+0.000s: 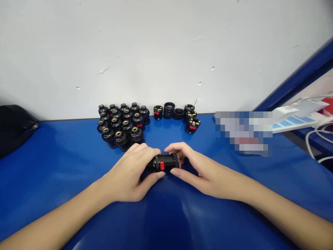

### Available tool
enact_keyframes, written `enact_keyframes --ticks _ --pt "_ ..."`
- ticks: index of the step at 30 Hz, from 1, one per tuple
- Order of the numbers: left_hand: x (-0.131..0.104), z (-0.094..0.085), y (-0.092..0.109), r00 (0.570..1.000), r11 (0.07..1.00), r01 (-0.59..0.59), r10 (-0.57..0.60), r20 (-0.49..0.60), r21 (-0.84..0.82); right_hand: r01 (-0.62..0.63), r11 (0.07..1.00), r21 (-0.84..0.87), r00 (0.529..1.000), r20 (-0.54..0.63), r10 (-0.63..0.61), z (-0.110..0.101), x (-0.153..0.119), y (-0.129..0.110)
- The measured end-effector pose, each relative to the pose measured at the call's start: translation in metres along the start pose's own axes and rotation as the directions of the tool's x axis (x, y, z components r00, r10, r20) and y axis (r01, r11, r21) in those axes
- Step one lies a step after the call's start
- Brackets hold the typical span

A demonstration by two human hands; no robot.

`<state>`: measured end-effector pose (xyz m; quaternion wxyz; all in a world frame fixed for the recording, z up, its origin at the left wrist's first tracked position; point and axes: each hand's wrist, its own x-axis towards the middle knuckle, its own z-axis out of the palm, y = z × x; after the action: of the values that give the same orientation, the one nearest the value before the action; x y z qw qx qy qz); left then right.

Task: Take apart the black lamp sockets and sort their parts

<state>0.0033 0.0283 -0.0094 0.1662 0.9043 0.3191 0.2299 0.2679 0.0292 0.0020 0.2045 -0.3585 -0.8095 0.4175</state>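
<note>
A black cylindrical socket with a red switch lies sideways between my two hands, low over the blue table. My left hand wraps round its narrower left end, thumb below. At the ribbed right end, my right hand has its thumb and fingers curled round the rim. Behind my left hand several assembled black sockets stand upright in a cluster. Farther right are an open socket core with a red switch, a ribbed black shell, a black ring and more open cores with metal contacts.
The blue table meets a white wall behind the parts. At the right lie a pixelated item, a white power strip and white cables. A black bag sits at the left edge.
</note>
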Motion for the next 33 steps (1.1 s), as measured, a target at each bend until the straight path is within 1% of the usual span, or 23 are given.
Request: enact_keyframes --ticks 3,8,14,16,20,22,25,27,30,33 --pt "-0.0002 -0.0003 0.0002 1.000 1.000 0.005 -0.005 0.000 0.005 0.033 0.999 -0.014 0.999 -0.023 -0.033 0.0003 -0.0010 0.0005" --pt "-0.0008 -0.0011 0.0007 1.000 1.000 -0.007 0.007 -0.014 0.003 -0.057 0.998 0.022 0.998 -0.004 0.057 -0.0009 -0.0003 -0.0038" --pt "0.0006 -0.0018 0.0009 1.000 1.000 0.010 -0.010 0.009 0.008 0.039 0.999 -0.030 0.999 -0.018 -0.039 -0.0003 -0.0019 0.0015" --pt "0.0010 -0.0020 0.0008 1.000 1.000 0.009 -0.009 0.002 0.007 0.019 1.000 -0.015 0.999 -0.026 -0.020 -0.0002 -0.0021 0.0013" --pt "0.0012 -0.0023 0.0011 1.000 1.000 -0.002 0.002 -0.005 -0.002 -0.031 0.999 0.013 0.999 -0.007 0.031 0.0003 -0.0019 0.0001" --pt "0.0012 -0.0023 0.0013 1.000 1.000 0.000 0.000 0.001 -0.001 -0.002 1.000 -0.003 1.000 -0.014 0.002 0.0015 -0.0022 0.0019" --pt "0.0012 -0.0020 0.0012 1.000 1.000 0.005 -0.005 -0.002 0.003 0.041 0.999 -0.006 0.998 -0.056 -0.041 0.0032 -0.0026 0.0042" --pt "0.0010 -0.0018 0.0009 1.000 1.000 0.000 0.000 -0.010 0.005 0.022 1.000 0.019 0.998 -0.064 -0.021 0.0029 -0.0022 0.0033" --pt "0.0003 -0.0019 0.0005 1.000 1.000 -0.015 0.015 -0.014 0.006 -0.026 0.999 0.045 0.999 -0.039 0.028 0.0015 -0.0014 0.0007" --pt "-0.0001 -0.0018 0.0006 1.000 1.000 -0.002 0.002 -0.009 0.012 0.015 1.000 0.021 0.999 -0.051 -0.014 0.0016 -0.0015 0.0025"
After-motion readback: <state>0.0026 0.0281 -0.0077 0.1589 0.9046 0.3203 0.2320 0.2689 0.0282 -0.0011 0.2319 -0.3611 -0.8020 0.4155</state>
